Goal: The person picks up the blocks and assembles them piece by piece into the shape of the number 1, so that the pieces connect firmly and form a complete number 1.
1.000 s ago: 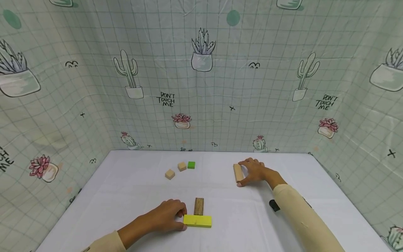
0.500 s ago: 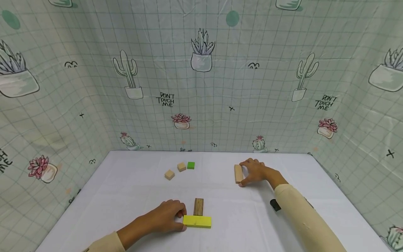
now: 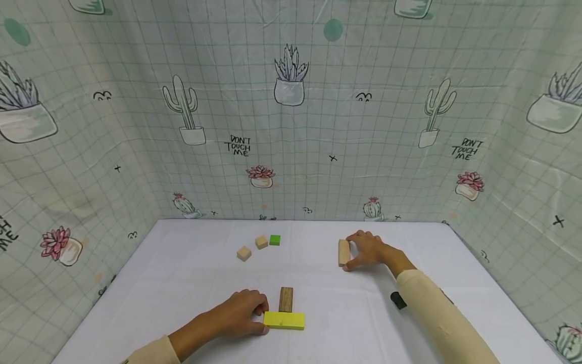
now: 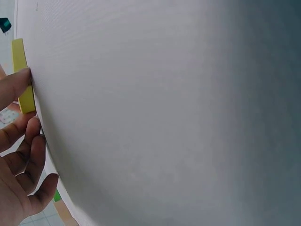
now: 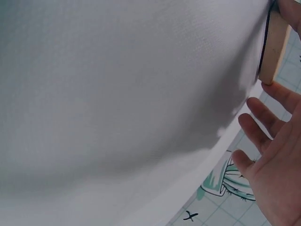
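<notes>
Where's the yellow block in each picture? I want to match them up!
Head: the yellow block is near the bottom, around the middle, at the left hand's thumb.
Left wrist: it's at the left edge, in the upper half, partly behind the thumb.
Right wrist: it's not in this one; the block there is the plain wooden block.
Shared landmark: the white tabletop shows in all three.

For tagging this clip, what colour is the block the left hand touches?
The block is bright yellow; the head view shows it best.
</notes>
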Demonstrator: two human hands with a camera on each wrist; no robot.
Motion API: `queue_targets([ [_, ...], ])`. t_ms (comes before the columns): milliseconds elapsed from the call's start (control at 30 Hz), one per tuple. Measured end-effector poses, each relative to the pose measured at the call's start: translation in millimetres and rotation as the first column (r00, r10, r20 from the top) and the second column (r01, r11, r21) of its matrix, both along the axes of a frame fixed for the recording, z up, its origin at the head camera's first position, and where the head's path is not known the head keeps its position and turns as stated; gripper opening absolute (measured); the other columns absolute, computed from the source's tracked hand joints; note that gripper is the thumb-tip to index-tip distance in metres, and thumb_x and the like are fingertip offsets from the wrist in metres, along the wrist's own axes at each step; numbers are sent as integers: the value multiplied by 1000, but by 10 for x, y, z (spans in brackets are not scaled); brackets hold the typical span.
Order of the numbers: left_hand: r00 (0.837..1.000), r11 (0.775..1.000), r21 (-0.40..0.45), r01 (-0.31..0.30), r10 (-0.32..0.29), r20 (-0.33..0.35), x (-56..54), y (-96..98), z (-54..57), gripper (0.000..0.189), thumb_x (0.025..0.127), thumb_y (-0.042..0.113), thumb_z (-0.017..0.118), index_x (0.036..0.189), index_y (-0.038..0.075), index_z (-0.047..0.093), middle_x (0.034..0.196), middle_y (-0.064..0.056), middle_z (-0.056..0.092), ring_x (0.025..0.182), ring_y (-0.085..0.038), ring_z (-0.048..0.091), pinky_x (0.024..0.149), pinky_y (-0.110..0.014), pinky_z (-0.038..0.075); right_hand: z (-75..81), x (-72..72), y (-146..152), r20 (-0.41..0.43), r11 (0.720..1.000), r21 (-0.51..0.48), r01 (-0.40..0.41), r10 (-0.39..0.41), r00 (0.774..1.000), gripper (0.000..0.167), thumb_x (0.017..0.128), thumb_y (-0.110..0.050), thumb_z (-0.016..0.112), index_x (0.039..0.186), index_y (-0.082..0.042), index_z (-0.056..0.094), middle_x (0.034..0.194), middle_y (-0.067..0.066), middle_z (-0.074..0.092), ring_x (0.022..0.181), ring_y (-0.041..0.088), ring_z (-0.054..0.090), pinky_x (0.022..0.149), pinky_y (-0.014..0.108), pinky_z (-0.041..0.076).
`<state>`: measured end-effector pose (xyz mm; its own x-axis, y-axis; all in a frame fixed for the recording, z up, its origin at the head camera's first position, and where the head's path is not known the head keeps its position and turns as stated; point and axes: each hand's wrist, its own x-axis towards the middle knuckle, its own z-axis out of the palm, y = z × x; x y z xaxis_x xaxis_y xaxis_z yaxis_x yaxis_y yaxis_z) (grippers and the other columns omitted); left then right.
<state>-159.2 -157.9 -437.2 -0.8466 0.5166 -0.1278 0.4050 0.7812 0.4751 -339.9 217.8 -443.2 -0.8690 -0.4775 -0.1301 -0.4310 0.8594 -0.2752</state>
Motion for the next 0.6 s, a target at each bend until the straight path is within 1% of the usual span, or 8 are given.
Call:
queue_targets([
  [333, 1000, 1000, -5, -5, 5, 1, -1, 3, 0, 29, 81, 37, 82, 98, 20, 64, 84, 14, 52, 84, -4, 44, 81, -32, 39, 10, 24, 3, -22, 1000, 0, 4, -4, 1000, 93, 70, -61, 81, 140, -6, 53, 143, 21, 49, 130, 42, 45, 101, 64, 35],
  [500, 1000, 1000, -8, -4, 4, 8, -6, 4, 9, 29, 81, 36, 82, 98, 20, 64, 85, 14, 52, 84, -5, 44, 80, -31, 39, 15, 42, -21, -26, 1000, -6, -4, 4, 1000, 93, 70, -62, 80, 139, -6, 53, 140, 19, 52, 128, 40, 47, 101, 63, 36],
  [600, 1000, 1000, -8, 0, 1, 9, -6, 6, 15, 29, 81, 36, 82, 97, 21, 64, 85, 13, 52, 83, -5, 44, 80, -31, 39, 15, 60, -47, -26, 1000, -12, -9, 9, 1000, 95, 70, -63, 80, 140, -6, 53, 142, 19, 51, 130, 40, 46, 102, 63, 36],
])
